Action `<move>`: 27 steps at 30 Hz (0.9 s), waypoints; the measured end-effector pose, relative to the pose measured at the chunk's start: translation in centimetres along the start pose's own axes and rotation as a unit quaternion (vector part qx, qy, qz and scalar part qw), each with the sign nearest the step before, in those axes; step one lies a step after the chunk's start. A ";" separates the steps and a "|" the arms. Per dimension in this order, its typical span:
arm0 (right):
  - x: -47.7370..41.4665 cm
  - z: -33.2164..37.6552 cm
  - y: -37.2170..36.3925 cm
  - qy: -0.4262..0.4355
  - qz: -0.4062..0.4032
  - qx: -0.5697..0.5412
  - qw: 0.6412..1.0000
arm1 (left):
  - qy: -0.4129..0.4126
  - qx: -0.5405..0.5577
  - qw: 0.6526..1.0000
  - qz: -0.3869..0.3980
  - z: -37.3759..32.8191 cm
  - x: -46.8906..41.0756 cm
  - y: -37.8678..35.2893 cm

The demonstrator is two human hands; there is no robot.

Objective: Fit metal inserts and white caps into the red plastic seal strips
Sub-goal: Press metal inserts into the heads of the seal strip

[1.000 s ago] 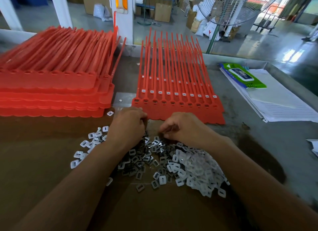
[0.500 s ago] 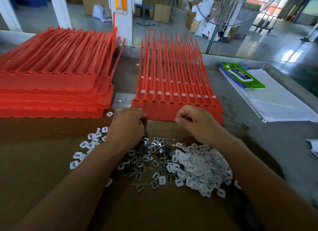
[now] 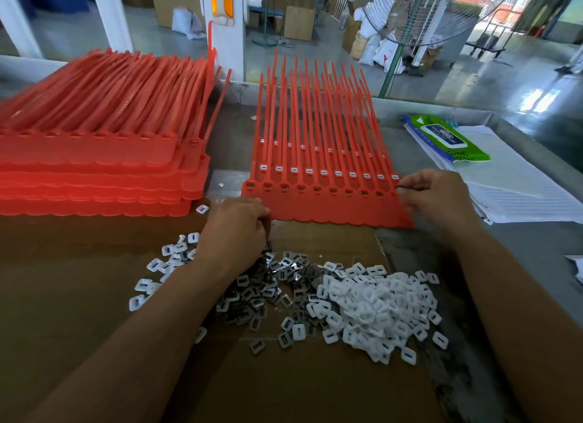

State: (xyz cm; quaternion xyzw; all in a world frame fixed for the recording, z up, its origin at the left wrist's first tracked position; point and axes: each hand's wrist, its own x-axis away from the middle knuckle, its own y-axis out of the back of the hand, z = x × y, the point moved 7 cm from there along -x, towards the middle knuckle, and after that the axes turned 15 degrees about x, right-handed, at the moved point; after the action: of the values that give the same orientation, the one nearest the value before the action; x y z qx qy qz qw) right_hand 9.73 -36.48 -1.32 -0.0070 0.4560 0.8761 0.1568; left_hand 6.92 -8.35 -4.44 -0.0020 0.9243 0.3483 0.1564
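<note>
At the right end of the red seal strip sheet, right hand pinches a metal insert in thumb and fingertips by the last socket. Left hand sits knuckles-up, fingers curled, over the metal insert pile; can't tell what it holds. White caps heaped beside.

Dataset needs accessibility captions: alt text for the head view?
A person's right hand pinches a small dark piece at the right end of a red seal strip sheet, while the left hand rests curled at its near left corner. Heaps of metal inserts and white caps lie nearer on cardboard.
</note>
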 end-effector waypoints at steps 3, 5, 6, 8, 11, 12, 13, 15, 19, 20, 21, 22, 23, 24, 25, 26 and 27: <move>-0.8 -1.2 0.1 -0.030 -0.006 0.003 1.000 | 0.000 0.000 1.000 -0.003 0.0 0.0 0.0; -1.3 -1.6 0.0 -0.036 -0.006 0.012 0.999 | -0.002 -0.002 1.000 -0.002 0.0 0.0 0.0; -1.5 -1.8 -0.1 -0.034 -0.008 0.025 0.999 | -0.003 -0.003 1.000 -0.001 0.0 0.0 0.0; -2.1 -2.0 -0.6 -0.033 -0.008 0.044 0.998 | -0.004 -0.005 1.000 0.002 0.1 0.0 -0.1; -2.8 -2.5 -1.6 -0.047 0.010 0.043 0.998 | -0.003 -0.003 1.000 0.001 0.1 0.0 0.0; -2.9 -2.7 -1.9 -0.049 0.016 0.047 0.998 | -0.002 -0.003 1.000 0.000 0.0 0.0 0.0; -3.0 -2.9 -2.2 -0.049 0.020 0.054 0.997 | -0.002 -0.003 1.000 -0.001 0.0 0.0 0.0; -3.2 -3.2 -2.5 -0.049 0.020 0.071 0.996 | -0.002 -0.003 1.000 0.000 0.0 0.0 0.0; -3.3 -3.5 -2.8 -0.048 0.024 0.081 0.995 | -0.004 -0.005 1.000 0.001 0.0 0.1 0.1; -3.3 -3.5 -2.8 -0.045 0.024 0.083 0.995 | -0.004 -0.004 1.000 0.000 0.0 0.1 0.1; -3.3 -3.5 -2.9 -0.041 0.021 0.087 0.995 | -0.005 -0.002 1.000 -0.001 0.0 0.1 0.1; -3.3 -3.6 -3.0 -0.039 0.018 0.087 0.995 | -0.005 -0.001 1.000 -0.001 0.0 0.1 0.1; -3.3 -3.8 -3.0 -0.042 0.013 0.074 0.996 | -0.006 -0.001 1.000 -0.002 0.0 0.1 0.0; -3.2 -4.0 -3.0 -0.049 0.007 0.052 0.997 | -0.008 -0.001 1.000 -0.003 0.0 0.1 0.0; -3.2 -4.2 -3.0 -0.059 0.001 0.031 0.998 | -0.009 0.000 1.000 -0.005 0.0 0.1 0.0; -3.2 -4.3 -3.0 -0.066 -0.003 0.017 0.998 | -0.009 0.001 1.000 -0.006 -0.1 0.1 0.0; -3.1 -4.5 -3.0 -0.073 -0.003 0.007 0.997 | -0.008 0.001 1.000 -0.008 -0.1 0.1 0.1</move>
State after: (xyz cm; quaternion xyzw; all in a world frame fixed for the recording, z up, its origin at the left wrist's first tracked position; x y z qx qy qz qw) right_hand 12.97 -39.29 -5.82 0.0564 0.4499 0.8704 0.1919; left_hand 6.81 -8.34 -4.38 -0.0059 0.9234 0.3457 0.1667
